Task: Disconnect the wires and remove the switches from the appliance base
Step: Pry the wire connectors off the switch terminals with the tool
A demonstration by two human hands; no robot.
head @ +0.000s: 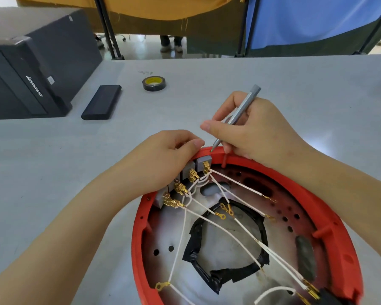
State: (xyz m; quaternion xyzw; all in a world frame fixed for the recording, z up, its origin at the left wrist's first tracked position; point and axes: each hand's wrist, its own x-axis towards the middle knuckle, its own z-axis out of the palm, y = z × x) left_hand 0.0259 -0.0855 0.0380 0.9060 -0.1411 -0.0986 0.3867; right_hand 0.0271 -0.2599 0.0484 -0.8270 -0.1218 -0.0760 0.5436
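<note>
The red round appliance base (330, 219) lies upside down on the grey table, its metal inside facing up. A row of grey switches (204, 162) with brass terminals (193, 175) sits along its far-left rim, and thin white wires (218, 225) fan out from them across the inside. My left hand (163, 159) grips the rim beside the switches, fingers curled over them. My right hand (253, 128) holds a slim grey screwdriver (240, 111) like a pen, its tip touching the red rim just above the top switch.
A roll of black tape (153, 83) and a black flat case (102, 102) lie on the table behind the base. A black computer tower (26, 69) lies at the far left. Black tape (198, 241) rings the base's centre opening.
</note>
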